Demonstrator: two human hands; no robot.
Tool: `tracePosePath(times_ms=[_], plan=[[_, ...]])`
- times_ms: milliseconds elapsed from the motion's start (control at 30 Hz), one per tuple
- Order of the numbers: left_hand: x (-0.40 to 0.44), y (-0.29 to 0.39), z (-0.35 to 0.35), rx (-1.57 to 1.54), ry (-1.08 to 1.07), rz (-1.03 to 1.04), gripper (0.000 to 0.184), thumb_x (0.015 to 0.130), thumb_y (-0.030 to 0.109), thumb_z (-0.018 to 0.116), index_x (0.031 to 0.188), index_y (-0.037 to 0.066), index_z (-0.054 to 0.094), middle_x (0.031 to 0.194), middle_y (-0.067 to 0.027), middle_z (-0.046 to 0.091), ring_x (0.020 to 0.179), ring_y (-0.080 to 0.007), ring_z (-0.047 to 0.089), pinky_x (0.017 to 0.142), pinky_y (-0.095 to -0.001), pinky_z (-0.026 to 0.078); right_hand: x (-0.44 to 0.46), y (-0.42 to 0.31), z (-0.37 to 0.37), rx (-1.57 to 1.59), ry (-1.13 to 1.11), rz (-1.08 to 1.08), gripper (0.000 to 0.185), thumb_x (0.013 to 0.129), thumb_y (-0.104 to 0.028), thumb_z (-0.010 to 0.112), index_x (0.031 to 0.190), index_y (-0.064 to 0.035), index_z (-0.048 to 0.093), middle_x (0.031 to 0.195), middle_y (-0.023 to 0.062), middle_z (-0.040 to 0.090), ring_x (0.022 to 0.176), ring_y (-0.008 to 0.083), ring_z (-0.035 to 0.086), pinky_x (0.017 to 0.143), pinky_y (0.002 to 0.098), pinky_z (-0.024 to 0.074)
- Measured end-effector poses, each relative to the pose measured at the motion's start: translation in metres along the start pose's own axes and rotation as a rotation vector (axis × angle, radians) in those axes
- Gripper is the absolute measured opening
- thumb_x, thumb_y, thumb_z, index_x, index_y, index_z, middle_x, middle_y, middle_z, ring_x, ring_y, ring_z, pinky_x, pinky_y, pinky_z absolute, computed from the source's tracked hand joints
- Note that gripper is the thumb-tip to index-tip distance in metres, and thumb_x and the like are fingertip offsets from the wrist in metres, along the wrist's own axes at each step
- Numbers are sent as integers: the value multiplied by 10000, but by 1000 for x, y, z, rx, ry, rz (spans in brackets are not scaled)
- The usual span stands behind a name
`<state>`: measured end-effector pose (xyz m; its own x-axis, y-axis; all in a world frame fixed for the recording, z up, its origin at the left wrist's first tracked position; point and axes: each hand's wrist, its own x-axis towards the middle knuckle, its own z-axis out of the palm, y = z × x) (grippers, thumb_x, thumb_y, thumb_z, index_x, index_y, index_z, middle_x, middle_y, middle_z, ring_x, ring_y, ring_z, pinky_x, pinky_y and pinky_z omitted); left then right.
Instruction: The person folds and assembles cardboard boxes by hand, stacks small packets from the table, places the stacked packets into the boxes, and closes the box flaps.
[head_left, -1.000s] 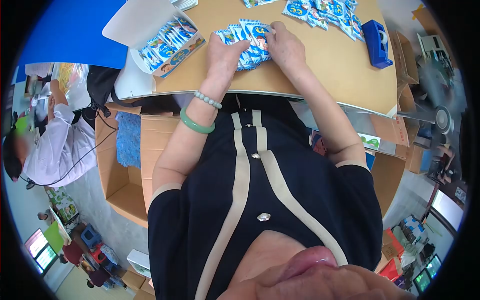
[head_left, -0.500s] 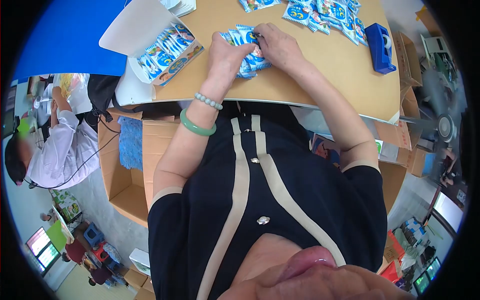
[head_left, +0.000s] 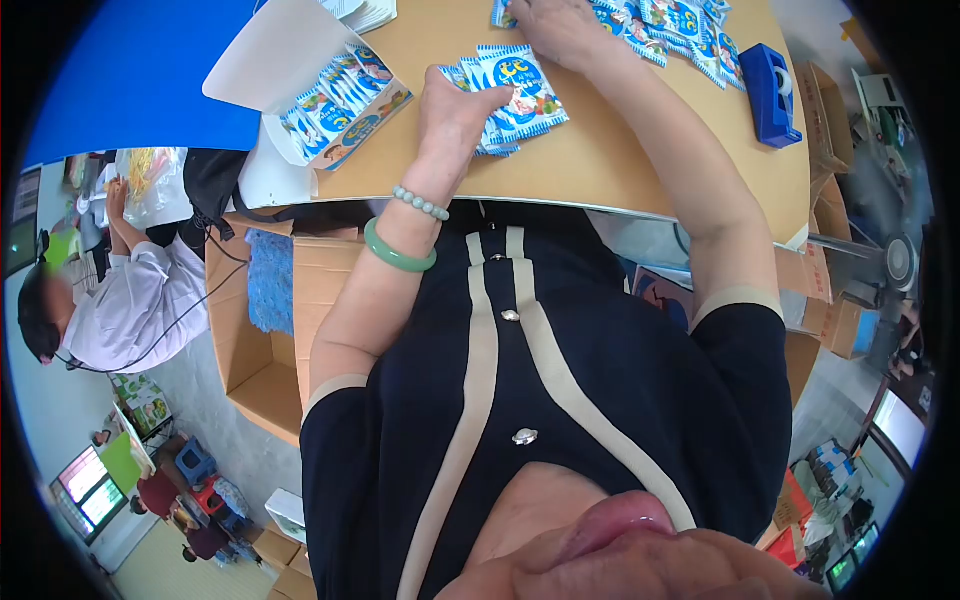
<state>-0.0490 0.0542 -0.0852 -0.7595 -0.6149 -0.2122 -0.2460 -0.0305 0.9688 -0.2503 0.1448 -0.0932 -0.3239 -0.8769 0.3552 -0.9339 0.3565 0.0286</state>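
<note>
My left hand (head_left: 455,108) is closed on a fanned stack of blue-and-white packets (head_left: 520,92), its thumb over their left edge, above the table. Farther up, my right hand (head_left: 560,28) reaches to a single packet (head_left: 502,14) at the table's far side; its fingertips are at that packet's edge, and their grip is partly hidden. To the right of this hand lies a loose pile of similar packets (head_left: 680,25). An open white box (head_left: 372,125), filled with a row of packets, stands left of my left hand, its lid (head_left: 262,58) raised.
A blue tape dispenser (head_left: 772,98) stands near the table's right edge. Behind the box are a blue panel (head_left: 130,70) and some white papers (head_left: 365,12). An open carton (head_left: 255,360) is below the table at left. A person in a pale shirt (head_left: 150,305) sits farther left.
My right hand has left the stack and moved up and right to the single packet. My left hand still holds the stack, whose front packet now shows fully.
</note>
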Motion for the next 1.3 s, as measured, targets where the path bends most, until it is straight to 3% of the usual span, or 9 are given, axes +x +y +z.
tracePosePath(times_ms=[133,233,500,600,733,867,1000,1167,1300], plan=[[3,-2,-1,3,-1,-13,613,665,136,886,1077,-72,482,991,-211,688,829,-232,719,677,-320,594,-28,-16,-18,125,-206,312,287,840,-152,573,1096,-48,651,1166,179,635,1112,370,596,1004,524,419],[9,-7,-2,12,-8,-17,643,652,163,899,1084,-74,486,993,-214,686,831,-232,717,683,-320,591,-48,-34,-57,215,-140,643,263,946,-256,506,1060,-84,669,932,129,700,930,332,681,770,452,528],[14,-15,2,-53,-13,89,712,676,335,885,1102,-79,492,1023,-223,679,881,-256,706,719,-346,581,-68,-98,-64,456,-97,466,306,957,-244,468,1088,-47,662,1068,168,682,920,350,654,853,415,535],[10,-13,0,58,30,64,744,672,376,881,1110,-79,487,1030,-220,679,893,-265,704,744,-354,574,-75,-83,-55,1078,-225,610,281,972,-258,503,1053,-29,645,854,106,641,756,181,603,717,345,517],[4,-2,8,208,45,41,788,665,431,876,1120,-78,481,1040,-216,678,909,-276,701,778,-366,565,-83,-84,-57,1383,-238,684,311,963,-234,541,1169,-12,611,903,98,624,782,157,587,717,307,504],[-2,6,9,257,68,26,779,664,399,875,1136,-72,473,1039,-220,679,919,-285,701,786,-372,562,-83,-85,-50,821,-145,577,335,894,-225,611,1147,-7,638,1173,203,634,1018,304,646,861,381,530],[4,0,6,237,66,43,744,668,349,865,1144,-65,471,1036,-219,680,923,-287,703,790,-372,563,-82,-79,-55,767,-193,508,398,886,-243,626,1215,-18,617,1185,195,634,991,324,663,855,405,531],[0,0,6,272,107,-18,713,671,301,853,1153,-57,469,1037,-215,682,921,-291,706,785,-371,567,-54,-33,-68,811,-359,542,430,907,-222,631,1295,-52,560,925,100,642,778,191,629,694,332,508],[0,1,6,239,85,-12,698,674,284,853,1151,-52,470,1040,-210,685,920,-287,709,789,-374,567,-11,-24,-62,401,48,362,290,878,-169,581,1149,-74,626,1003,126,659,924,286,633,836,435,478]])
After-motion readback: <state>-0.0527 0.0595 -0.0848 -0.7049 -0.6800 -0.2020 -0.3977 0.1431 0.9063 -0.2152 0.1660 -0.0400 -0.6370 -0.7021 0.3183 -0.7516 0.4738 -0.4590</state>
